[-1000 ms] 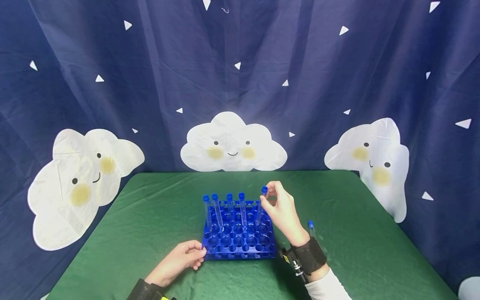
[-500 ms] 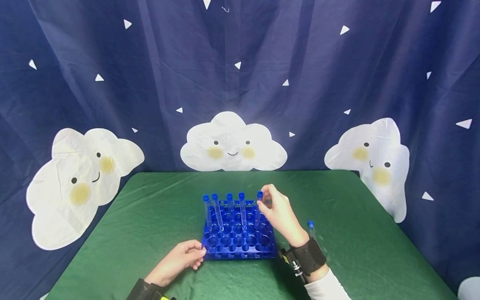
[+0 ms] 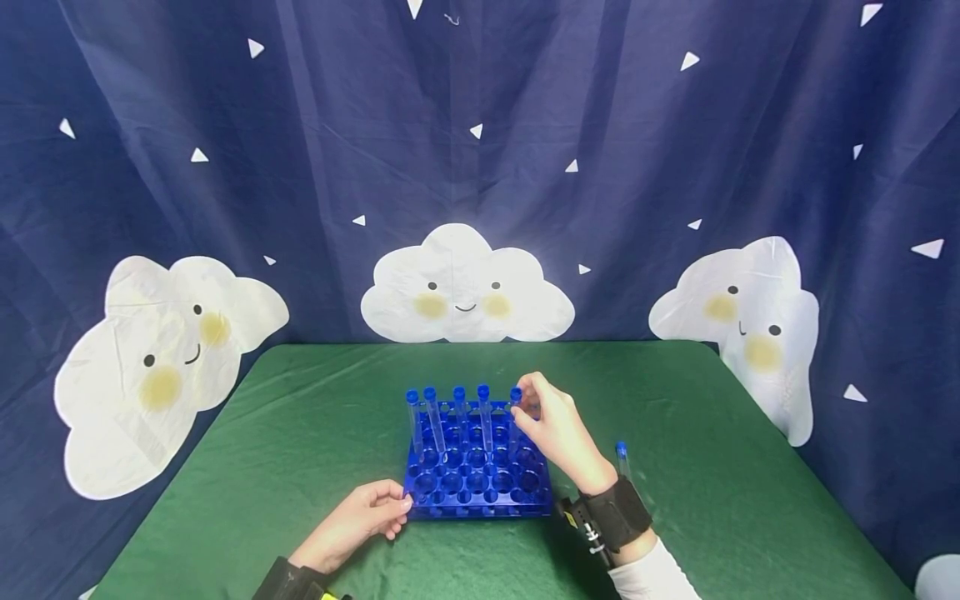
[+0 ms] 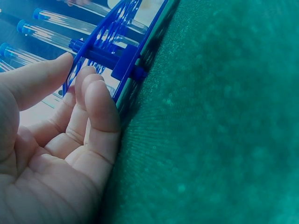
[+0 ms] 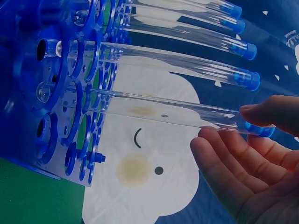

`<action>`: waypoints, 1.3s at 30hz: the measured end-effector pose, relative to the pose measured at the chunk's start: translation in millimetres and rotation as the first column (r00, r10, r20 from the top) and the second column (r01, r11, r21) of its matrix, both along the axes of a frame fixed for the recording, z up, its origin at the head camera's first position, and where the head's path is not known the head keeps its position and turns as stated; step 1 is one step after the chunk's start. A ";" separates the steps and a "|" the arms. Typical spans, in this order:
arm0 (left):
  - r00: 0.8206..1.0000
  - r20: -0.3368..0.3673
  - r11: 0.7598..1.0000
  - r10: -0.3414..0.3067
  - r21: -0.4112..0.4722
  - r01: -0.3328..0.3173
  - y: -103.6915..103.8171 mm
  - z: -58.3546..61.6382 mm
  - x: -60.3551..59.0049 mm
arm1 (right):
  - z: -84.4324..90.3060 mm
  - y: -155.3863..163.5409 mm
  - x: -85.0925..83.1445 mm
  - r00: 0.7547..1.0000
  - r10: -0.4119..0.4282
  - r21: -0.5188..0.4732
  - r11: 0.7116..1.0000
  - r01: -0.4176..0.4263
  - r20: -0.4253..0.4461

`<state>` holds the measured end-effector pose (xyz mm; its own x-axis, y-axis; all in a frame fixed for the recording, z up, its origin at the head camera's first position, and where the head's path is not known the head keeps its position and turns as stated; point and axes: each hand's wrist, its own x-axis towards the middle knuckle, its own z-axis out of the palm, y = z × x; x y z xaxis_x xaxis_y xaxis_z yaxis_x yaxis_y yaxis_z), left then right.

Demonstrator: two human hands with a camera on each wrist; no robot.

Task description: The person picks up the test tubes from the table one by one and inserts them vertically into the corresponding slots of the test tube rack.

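From the head view, a clear test tube [image 3: 515, 417] with a blue cap is seen standing in the far row of a blue rack [image 3: 480, 467] on the green tablecloth [image 3: 712, 500], rightmost of five tubes there. Its capped top is pinched between thumb and fingers of the right hand [image 3: 551, 429]. The near left corner of the rack is touched by the fingertips of the left hand [image 3: 360, 521].

In the left wrist view, the left hand [image 4: 56, 154] is shown with relaxed fingers laid against the rack edge [image 4: 126, 84], nothing being gripped.

In the right wrist view, the tube [image 5: 163, 109] is seated in the rack [image 5: 70, 93], its cap end held lightly between thumb and fingertips of the right hand [image 5: 252, 163].
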<state>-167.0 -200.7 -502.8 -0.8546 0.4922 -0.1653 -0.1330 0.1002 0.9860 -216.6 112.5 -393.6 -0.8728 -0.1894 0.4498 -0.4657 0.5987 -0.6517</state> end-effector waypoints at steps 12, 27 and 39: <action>1.000 -0.001 1.000 0.002 -0.007 -0.002 0.5 0.3 -0.2 | 2.4 1.1 -0.1 1.000 0.003 0.022 1.000 -0.003 -0.009; 1.000 0.001 1.000 -0.006 0.011 0.006 0.4 0.1 -0.2 | 6.4 15.5 -1.7 0.999 -0.008 0.053 0.999 0.010 -0.040; 1.000 0.010 1.000 0.005 -0.007 -0.005 0.2 0.2 0.2 | 25.2 63.4 -3.4 0.976 -0.139 0.195 0.975 0.106 0.166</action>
<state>-166.8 -200.5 -502.6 -0.8555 0.4866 -0.1772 -0.1435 0.1061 0.9839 -220.0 176.0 -368.4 -0.9571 -0.1409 0.2531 -0.2681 0.7615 -0.5901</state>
